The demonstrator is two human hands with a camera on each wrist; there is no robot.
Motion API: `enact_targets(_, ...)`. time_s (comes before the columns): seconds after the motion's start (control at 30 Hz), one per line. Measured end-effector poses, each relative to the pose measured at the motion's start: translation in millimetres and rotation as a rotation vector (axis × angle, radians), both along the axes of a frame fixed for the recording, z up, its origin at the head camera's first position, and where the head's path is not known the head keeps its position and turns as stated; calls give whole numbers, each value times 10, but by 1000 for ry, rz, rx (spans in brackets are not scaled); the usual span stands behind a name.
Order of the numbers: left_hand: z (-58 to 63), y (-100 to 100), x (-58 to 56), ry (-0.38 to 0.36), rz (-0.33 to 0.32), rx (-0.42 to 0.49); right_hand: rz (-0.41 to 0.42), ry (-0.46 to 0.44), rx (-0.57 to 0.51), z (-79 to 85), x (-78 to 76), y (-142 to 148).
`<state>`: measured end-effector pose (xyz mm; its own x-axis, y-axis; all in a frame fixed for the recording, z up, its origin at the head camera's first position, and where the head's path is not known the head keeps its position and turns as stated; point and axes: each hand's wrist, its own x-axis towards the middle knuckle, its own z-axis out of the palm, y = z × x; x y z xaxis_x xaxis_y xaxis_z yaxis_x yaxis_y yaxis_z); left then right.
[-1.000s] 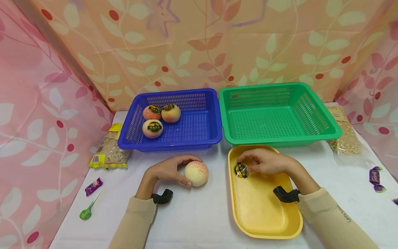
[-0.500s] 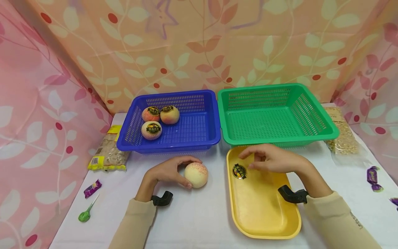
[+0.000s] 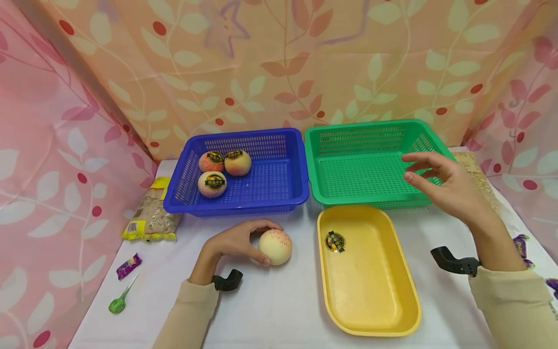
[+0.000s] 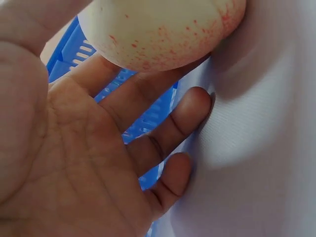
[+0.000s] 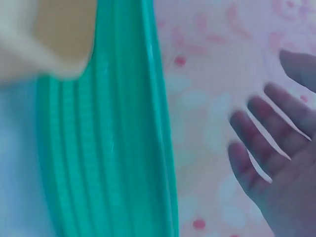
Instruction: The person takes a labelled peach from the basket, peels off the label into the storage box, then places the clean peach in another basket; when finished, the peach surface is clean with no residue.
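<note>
Grain bag (image 3: 477,169): lying partly hidden behind right hand (image 3: 453,189). Purple candy (image 3: 552,286): running off frame right. Right hand: hovering by green basket (image 3: 370,199), having left yellow tray (image 3: 370,291), fingers spread. Peach (image 3: 275,247): sitting on white cloth (image 3: 279,310), left hand (image 3: 235,242) pinching it, thumb against fingers. Floral curtains (image 3: 261,72): hanging behind.

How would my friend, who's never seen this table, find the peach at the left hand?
Find the blue basket, then look at the white cloth in front of it. There the left hand holds a pale peach with red flecks. Unlike the three peaches inside the basket, which wear black labels, it shows none.
</note>
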<state>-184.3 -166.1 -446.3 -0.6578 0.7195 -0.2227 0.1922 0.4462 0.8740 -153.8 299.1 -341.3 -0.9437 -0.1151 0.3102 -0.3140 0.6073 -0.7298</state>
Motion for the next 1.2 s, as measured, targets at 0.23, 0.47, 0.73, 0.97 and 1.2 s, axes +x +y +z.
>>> enact_targets(0.23, 47, 8, 51, 41, -13, -3, -173, 10, 102, -159, -139, 457)
enact_targets(0.47, 260, -13, 185, 88, -33, -46, -238, -13, 310, -325, -154, 729)
enact_targets(0.73, 610, 4, 279, 134, -76, -46, -215, -130, 456, -486, -181, 888)
enact_targets(0.97, 1019, 45, 233, 242, -95, -20, -215, -132, 449, -582, -190, 921)
enact_targets(1.2, 1366, 129, -20, 303, -54, -22, -216, -142, 429, -594, -217, 885)
